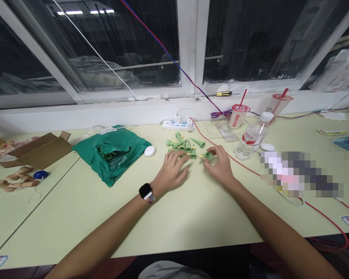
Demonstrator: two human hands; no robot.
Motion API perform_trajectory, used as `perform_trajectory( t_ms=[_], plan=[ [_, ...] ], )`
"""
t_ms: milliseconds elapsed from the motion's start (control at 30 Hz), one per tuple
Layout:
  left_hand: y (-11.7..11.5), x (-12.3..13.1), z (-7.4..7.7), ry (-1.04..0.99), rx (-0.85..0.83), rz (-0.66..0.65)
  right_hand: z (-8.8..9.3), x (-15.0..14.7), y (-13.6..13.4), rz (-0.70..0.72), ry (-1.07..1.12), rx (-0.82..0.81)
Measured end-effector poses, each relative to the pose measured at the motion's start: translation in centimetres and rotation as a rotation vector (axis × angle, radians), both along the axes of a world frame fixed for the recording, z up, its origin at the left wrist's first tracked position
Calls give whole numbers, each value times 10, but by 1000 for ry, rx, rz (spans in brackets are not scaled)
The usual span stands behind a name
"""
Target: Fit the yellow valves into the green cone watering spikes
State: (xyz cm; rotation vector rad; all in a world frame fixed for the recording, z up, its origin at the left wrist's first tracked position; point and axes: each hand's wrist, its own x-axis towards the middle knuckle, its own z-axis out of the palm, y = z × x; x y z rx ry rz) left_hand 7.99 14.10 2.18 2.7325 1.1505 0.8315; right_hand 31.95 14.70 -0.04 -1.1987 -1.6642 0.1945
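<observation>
Several green plastic cone-shaped spikes with small yellow valves (188, 146) lie in a loose pile on the pale green table (168, 217). My right hand (220, 164) pinches one green cone spike (208, 155) between thumb and index finger, at the right side of the pile. My left hand (171, 170), a watch on its wrist, hovers or rests at the pile's near left edge with its fingers apart. Whether its fingertips touch a spike I cannot tell. To the left lies a torn green plastic bag (119, 145), with a green piece showing through the tear.
A white power strip (178, 124) stands behind the pile, near the window wall. On the right are a water bottle (251, 137), lidded cups (239, 116) and a red cable (235, 159). Wooden toys (20, 178) and cardboard (42, 149) lie far left.
</observation>
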Motion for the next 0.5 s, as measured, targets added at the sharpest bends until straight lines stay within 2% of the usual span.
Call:
perform_trajectory(
  t_ms=[67,167,333,500],
  plan=[
    [-6,3,0,-77,-13,-15,8,-5,-7,75,67,53],
    [-7,6,-2,-207,-42,-50,14,-16,-18,217,195,15],
    [-6,5,-9,-316,-47,-122,5,-36,-28,441,485,-256],
    [-9,4,-13,-320,-106,-97,0,-47,-27,489,707,-565]
  ],
)
